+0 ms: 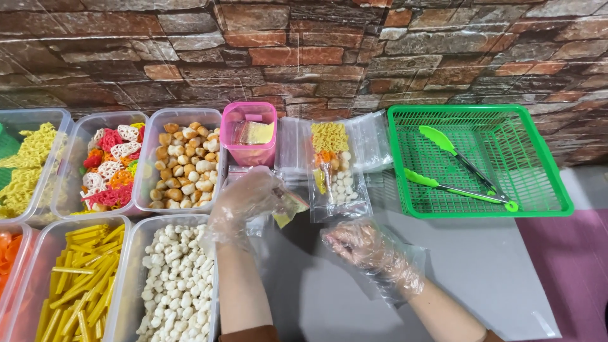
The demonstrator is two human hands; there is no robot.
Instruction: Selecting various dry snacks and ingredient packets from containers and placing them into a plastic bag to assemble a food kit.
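From where I watch, the far left shows a clear tub of yellow lattice crisps [28, 161], then a tub of mixed red, white and orange wheel crisps [109, 166], then a tub of tan puffed cubes [185, 166]. Below them sit a tub of yellow sticks [79, 282] and a tub of small white balls [177, 285].

My left hand [250, 196], in a loose clear plastic glove, hovers just above the edge of the white balls' tub. Its fingertips are pressed together, pinching a small sachet [288, 208]: a flat, clear packet, yellowish inside, tilted with one corner pointing down.

Behind it stands a pink cup [250, 134] holding more yellow packets. Just right of the sachet lies a clear bag [334, 170] on the grey table [481, 266], filled with yellow lattice crisps at the top, orange pieces in the middle and white balls below.

My right hand [367, 247], also gloved, rests low near the bag's bottom edge, fingers loosely curled and empty.

At the far right, a green basket [557, 183] holds two green tongs [459, 171].
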